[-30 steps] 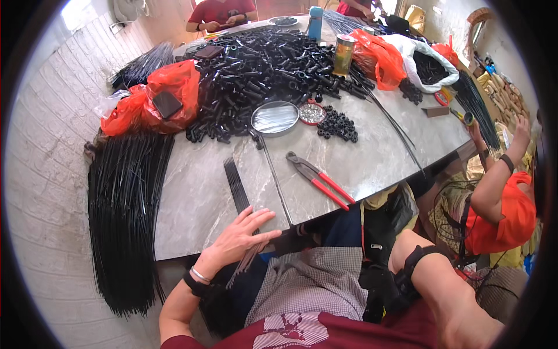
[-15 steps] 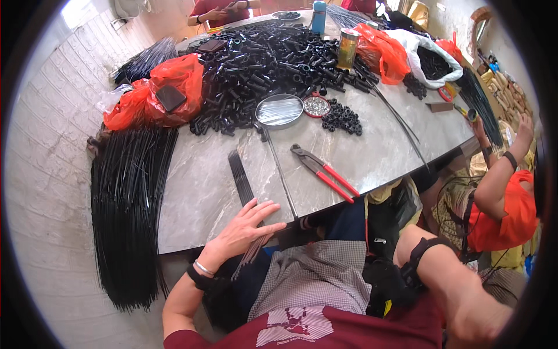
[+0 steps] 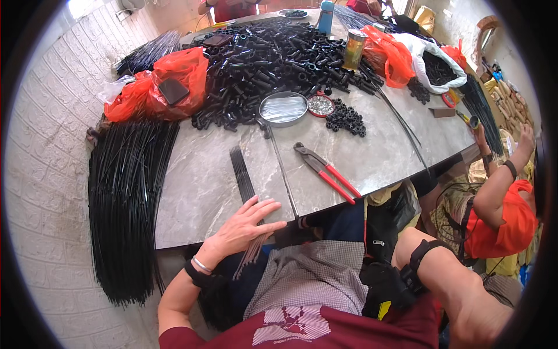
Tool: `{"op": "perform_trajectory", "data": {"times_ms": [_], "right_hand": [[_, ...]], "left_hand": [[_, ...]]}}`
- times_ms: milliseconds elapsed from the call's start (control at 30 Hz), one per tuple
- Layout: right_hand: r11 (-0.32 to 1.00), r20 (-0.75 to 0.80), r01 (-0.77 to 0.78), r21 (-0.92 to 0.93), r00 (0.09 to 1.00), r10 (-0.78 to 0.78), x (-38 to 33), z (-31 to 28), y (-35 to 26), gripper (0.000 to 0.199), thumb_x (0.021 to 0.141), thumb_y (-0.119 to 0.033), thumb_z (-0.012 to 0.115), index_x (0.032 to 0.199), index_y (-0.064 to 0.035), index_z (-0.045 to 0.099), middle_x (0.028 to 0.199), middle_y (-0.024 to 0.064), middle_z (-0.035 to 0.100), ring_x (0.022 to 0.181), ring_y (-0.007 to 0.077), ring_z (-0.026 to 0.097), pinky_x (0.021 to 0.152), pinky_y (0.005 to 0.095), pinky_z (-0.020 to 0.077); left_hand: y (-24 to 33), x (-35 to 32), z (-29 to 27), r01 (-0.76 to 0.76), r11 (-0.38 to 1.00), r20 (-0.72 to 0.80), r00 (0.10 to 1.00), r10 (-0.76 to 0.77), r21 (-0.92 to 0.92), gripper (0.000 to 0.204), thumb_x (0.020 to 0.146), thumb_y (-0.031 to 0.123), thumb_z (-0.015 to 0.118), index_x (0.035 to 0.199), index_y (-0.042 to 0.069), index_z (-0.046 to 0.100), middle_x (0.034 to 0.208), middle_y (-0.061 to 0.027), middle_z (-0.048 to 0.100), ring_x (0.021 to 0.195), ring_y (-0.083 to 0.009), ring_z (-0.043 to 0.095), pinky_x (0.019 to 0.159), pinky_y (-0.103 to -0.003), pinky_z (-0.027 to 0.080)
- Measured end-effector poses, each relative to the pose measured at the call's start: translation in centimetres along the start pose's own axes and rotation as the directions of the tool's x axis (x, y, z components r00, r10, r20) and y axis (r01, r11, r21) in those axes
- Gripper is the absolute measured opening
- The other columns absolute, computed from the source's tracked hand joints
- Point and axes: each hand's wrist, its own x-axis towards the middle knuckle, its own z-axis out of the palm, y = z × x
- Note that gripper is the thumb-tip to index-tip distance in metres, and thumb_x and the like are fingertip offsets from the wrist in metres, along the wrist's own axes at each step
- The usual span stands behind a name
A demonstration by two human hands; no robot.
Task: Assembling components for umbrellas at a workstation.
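My left hand lies palm down at the table's near edge, fingers stretched out and thumb apart. Under it rests a narrow row of thin black rods, flat on the table, their near ends sticking out past the edge below my palm. Only a small part of my right hand shows at the right, past a black wrist strap with a dark device; its fingers are hidden. Between the two hands, red-handled pincers lie on the table. Beyond them sit a round tin of thin clear pieces and small black nuts.
A large heap of black tubular parts covers the far middle. Long black rods overhang the left edge. Red plastic bags, a metal can, a blue bottle and a white sack stand around. A co-worker in red sits at right.
The view has shifted slightly. My left hand keeps its place on the rods. The person across the table now shows less, with the hands nearly out of the picture.
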Motion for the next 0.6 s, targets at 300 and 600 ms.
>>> {"op": "perform_trajectory", "data": {"times_ms": [300,600], "right_hand": [[0.996,-0.023,-0.087,0.033,0.996,0.087,0.7,1.2,-0.3,0.011,0.079,0.001,0.062,0.090,0.0015,0.065,0.077,0.0102,0.060,0.067,0.0175,0.060,0.056,0.0267,0.0483],[0.992,0.000,-0.116,0.040,0.993,0.117,2.0,3.8,0.0,0.012,0.079,0.001,0.062,0.091,0.0015,0.065,0.077,0.0099,0.060,0.067,0.0173,0.061,0.055,0.0267,0.0485]], "left_hand": [[0.1,0.4,0.1,0.007,1.000,-0.037,0.999,-0.007,-0.018,0.053,0.080,0.014,0.067,0.130,0.027,0.054,0.139,-0.0109,0.043,0.130,-0.0300,0.042,0.112,-0.048,0.029],[0.1,-0.3,0.0,0.027,1.000,0.006,1.000,-0.027,-0.003,0.049,0.083,0.017,0.061,0.131,0.026,0.054,0.143,-0.0109,0.040,0.133,-0.0273,0.038,0.112,-0.048,0.027]]}}
